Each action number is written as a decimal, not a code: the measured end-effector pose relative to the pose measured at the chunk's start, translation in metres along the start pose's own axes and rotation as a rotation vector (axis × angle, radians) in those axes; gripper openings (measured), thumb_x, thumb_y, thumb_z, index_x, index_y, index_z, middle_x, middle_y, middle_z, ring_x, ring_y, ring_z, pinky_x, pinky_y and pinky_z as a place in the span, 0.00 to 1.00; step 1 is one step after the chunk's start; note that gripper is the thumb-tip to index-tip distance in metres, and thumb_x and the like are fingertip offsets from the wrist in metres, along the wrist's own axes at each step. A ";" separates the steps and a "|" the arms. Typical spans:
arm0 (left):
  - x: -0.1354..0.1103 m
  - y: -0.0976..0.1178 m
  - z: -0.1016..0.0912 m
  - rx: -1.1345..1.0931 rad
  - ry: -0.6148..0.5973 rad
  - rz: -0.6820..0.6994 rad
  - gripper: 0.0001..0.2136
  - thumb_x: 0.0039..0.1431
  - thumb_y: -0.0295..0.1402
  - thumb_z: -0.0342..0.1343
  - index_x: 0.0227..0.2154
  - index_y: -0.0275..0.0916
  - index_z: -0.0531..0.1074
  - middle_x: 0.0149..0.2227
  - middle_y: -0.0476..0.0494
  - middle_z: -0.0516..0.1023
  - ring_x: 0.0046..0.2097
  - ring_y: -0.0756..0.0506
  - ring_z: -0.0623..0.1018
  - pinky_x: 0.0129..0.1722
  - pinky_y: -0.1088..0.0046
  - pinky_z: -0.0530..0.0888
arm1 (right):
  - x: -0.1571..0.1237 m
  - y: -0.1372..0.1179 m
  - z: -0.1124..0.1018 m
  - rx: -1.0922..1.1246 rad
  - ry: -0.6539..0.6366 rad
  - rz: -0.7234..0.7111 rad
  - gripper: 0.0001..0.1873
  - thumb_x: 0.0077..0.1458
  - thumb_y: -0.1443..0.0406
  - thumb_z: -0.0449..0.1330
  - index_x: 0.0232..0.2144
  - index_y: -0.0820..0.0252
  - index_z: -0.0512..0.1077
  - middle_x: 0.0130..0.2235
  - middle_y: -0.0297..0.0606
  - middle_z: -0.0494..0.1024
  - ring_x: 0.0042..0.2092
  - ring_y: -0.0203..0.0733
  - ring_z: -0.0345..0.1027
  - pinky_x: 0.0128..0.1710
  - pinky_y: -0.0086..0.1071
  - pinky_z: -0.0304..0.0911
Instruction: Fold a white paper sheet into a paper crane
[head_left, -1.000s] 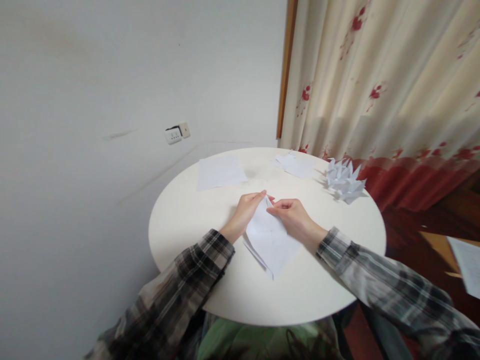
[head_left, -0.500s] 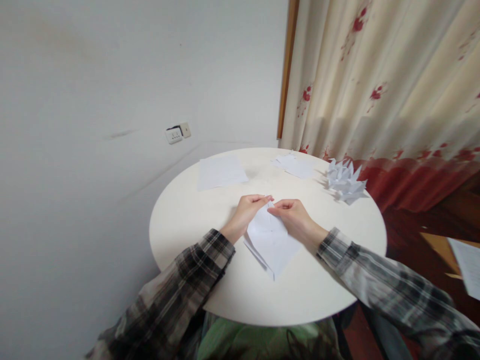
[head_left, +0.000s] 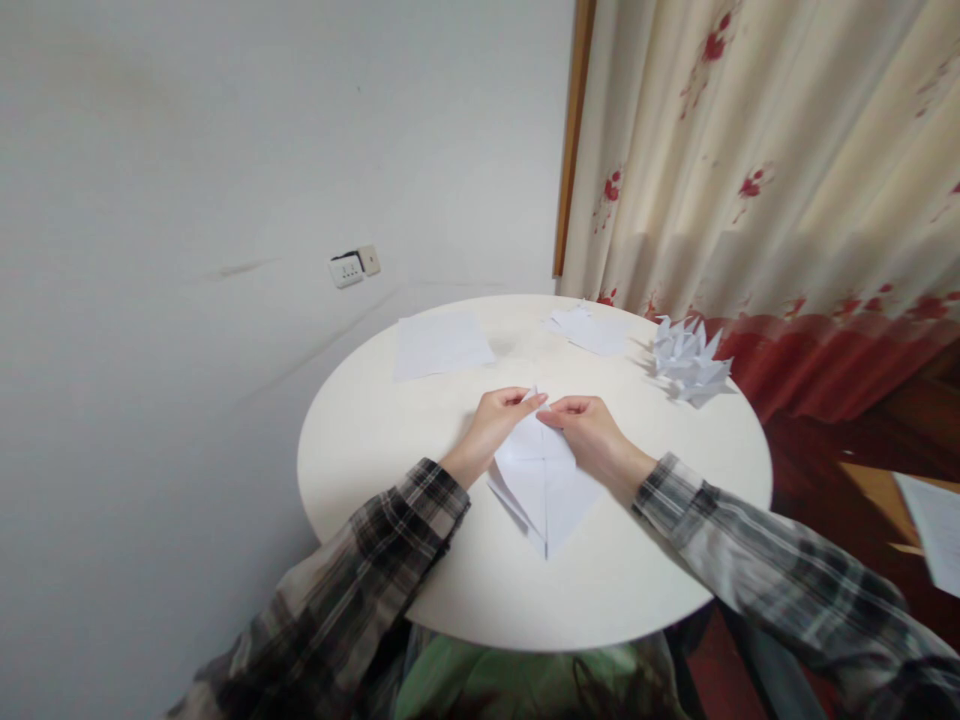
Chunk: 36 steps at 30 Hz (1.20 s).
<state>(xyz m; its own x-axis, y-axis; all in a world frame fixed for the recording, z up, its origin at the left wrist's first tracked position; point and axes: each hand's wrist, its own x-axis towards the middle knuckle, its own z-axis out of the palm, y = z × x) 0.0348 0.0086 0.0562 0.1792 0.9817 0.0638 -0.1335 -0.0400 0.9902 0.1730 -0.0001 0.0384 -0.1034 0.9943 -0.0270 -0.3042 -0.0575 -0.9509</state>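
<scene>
A folded white paper (head_left: 541, 482), kite-shaped with its point toward me, lies on the round white table (head_left: 390, 440). My left hand (head_left: 493, 420) pinches the paper's far tip from the left. My right hand (head_left: 589, 432) pinches the same tip from the right, fingers curled. The tip stands slightly up between my fingertips. Both arms wear plaid sleeves.
A flat white sheet (head_left: 439, 343) lies at the table's far left. Loose paper pieces (head_left: 589, 328) lie at the far middle. Several folded paper cranes (head_left: 688, 360) are heaped at the far right. A flowered curtain (head_left: 765, 170) hangs behind, and a wall socket (head_left: 352, 266) is on the left wall.
The paper's far tip has been lifted and its upper flap folded, showing a new crease across the paper. Both hands stayed at the tip, hardly moving.
</scene>
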 end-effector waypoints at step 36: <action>0.001 0.003 0.001 0.011 0.066 0.050 0.09 0.45 0.36 0.60 0.24 0.34 0.77 0.25 0.47 0.76 0.29 0.49 0.71 0.31 0.74 0.64 | 0.006 0.008 -0.004 -0.086 -0.047 -0.087 0.10 0.33 0.64 0.70 0.19 0.63 0.74 0.22 0.34 0.76 0.23 0.32 0.65 0.24 0.27 0.57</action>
<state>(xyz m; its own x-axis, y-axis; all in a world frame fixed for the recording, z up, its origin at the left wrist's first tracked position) 0.0353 0.0093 0.0595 0.1083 0.9885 0.1053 -0.1295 -0.0910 0.9874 0.1738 0.0059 0.0291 -0.1253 0.9897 0.0689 -0.2314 0.0384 -0.9721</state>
